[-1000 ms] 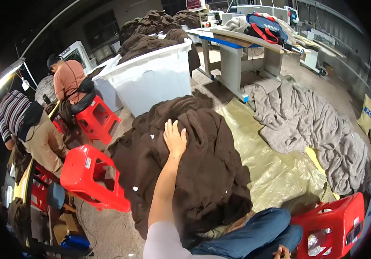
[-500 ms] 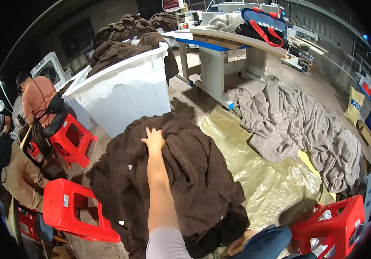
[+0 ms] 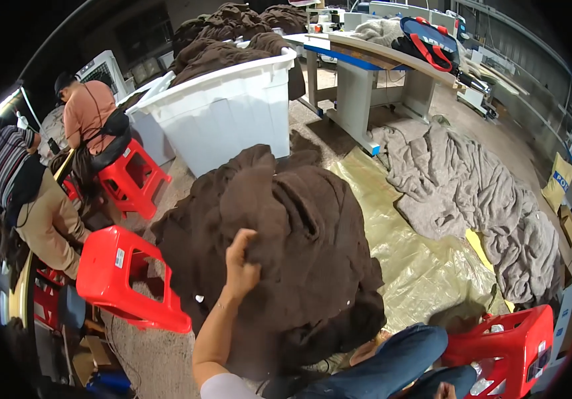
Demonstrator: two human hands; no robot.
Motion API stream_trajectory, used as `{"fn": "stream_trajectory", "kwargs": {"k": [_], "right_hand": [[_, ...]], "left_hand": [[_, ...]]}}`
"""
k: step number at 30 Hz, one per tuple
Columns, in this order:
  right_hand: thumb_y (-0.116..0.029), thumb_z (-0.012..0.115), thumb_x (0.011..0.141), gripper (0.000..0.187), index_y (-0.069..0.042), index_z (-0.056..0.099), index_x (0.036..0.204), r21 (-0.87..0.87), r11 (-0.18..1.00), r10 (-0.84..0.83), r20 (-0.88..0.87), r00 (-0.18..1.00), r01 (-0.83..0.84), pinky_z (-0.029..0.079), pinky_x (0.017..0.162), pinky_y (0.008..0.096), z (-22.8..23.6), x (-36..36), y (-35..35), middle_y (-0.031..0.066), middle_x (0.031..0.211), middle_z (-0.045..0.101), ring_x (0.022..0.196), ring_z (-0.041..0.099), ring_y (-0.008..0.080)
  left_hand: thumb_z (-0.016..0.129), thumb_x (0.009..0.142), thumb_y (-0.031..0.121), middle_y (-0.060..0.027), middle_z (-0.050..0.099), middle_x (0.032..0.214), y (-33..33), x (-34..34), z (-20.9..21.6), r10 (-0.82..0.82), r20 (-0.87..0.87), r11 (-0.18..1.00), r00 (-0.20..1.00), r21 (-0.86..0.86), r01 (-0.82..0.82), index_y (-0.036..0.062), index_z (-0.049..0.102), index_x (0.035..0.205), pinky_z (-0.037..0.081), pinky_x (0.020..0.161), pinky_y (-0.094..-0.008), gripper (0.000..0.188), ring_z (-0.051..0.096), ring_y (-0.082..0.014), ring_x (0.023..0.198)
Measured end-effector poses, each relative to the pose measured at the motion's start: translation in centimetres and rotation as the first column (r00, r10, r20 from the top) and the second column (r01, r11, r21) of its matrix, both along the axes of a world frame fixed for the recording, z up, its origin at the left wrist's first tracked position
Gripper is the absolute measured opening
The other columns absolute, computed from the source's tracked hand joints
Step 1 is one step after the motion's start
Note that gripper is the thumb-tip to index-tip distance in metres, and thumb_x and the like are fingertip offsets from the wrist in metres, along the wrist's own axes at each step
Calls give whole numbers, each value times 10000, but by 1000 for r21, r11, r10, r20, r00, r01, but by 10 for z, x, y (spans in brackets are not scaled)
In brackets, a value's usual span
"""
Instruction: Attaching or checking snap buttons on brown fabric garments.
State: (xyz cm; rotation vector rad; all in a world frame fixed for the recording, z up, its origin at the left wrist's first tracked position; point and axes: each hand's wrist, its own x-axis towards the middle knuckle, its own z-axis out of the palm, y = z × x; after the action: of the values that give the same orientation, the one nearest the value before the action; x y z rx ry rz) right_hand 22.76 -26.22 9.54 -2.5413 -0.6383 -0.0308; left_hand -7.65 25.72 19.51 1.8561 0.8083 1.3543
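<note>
My left hand (image 3: 240,267) is closed on a fold of dark brown fleece cloth (image 3: 326,266), its fingers curled into the fabric. A flap of that cloth is lifted above the hand and looks smeared by motion. The rest lies heaped on the floor in front of me, with small white tags or scraps on it. Only a bit of my right hand (image 3: 445,391) shows at the lower edge, beside my jeans-clad leg (image 3: 392,356); what its fingers do is cut off by the frame.
Red plastic stools stand at left (image 3: 116,266) and lower right (image 3: 532,346). Behind the heap is a white bin (image 3: 226,100) of brown cloth. Grey cloth (image 3: 458,179) lies by a yellowish plastic sheet (image 3: 425,279); a table (image 3: 355,100) stands beyond. Seated co-workers (image 3: 93,110) are at left.
My left hand lay spread on top of the heap; now it has come nearer to me, gripping cloth and raising a flap. My view has shifted, and my right hand has appeared below.
</note>
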Motion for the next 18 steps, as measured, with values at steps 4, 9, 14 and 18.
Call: {"fn": "stream_trajectory", "kwargs": {"k": [4,9,14,18], "right_hand": [[-72,626,912,104,29,648,903,560,826,299,-329,896,-70,455,644,225,-3,-10,71,22,762,602,709,545,76],[16,671,847,138,0,671,984,712,584,525,37,851,-391,429,615,215,58,-43,168,53,845,609,691,536,84],[-19,658,851,345,-4,596,1190,914,377,483,-54,874,-152,490,804,272,67,0,218,107,1104,633,901,622,177],[-45,646,859,356,9,576,1203,983,183,471,-86,878,-1,490,852,288,50,37,200,110,1136,630,953,624,200]], "left_hand": [[609,849,26,-43,633,1152,-64,1,52,-168,251,984,953,91,150,-43,564,1250,433,951,-274,409,581,-122,1050],[621,801,-17,-113,671,1108,-106,67,180,-429,29,882,903,231,411,-82,559,1210,474,911,-294,419,613,-162,1022],[554,745,-12,-158,684,975,-174,198,259,-758,-261,463,597,429,776,-39,600,1124,498,827,-307,382,633,-186,894],[504,721,12,-158,641,734,-251,265,286,-929,-277,217,245,126,968,-32,625,840,481,659,-349,175,579,-205,705]]}}
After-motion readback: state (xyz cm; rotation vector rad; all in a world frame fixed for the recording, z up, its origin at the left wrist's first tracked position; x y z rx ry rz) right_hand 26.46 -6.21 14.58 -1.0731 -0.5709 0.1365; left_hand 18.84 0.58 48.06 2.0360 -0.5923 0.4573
